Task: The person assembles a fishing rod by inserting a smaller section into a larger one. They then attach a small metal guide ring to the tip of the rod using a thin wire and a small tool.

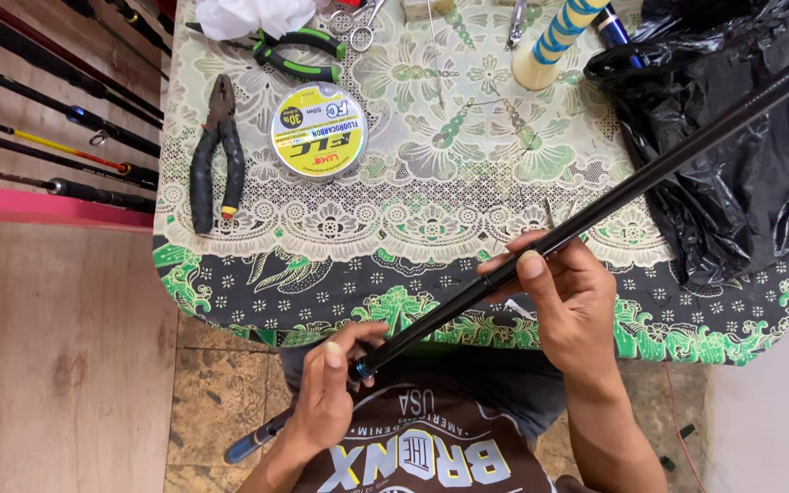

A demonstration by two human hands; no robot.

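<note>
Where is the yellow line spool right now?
In the head view, the yellow line spool lies upper left on the patterned table, just right of the black pliers.

Long glossy black rod (595,205). Cream lace-print tablecloth (449,173), green floral motifs, black border with green leaves. Round yellow line spool (319,130). Black-handled pliers (215,155), yellow tip. Green-and-black cutters (299,53). Crumpled black plastic bag (741,183). Cream handle with blue spiral stripes (554,41).

I see a round yellow line spool (319,130) on the patterned tablecloth (431,210). Black pliers (216,155) lie just left of it, green-handled pliers (299,53) above, a black plastic bag (741,173) far right.
</note>
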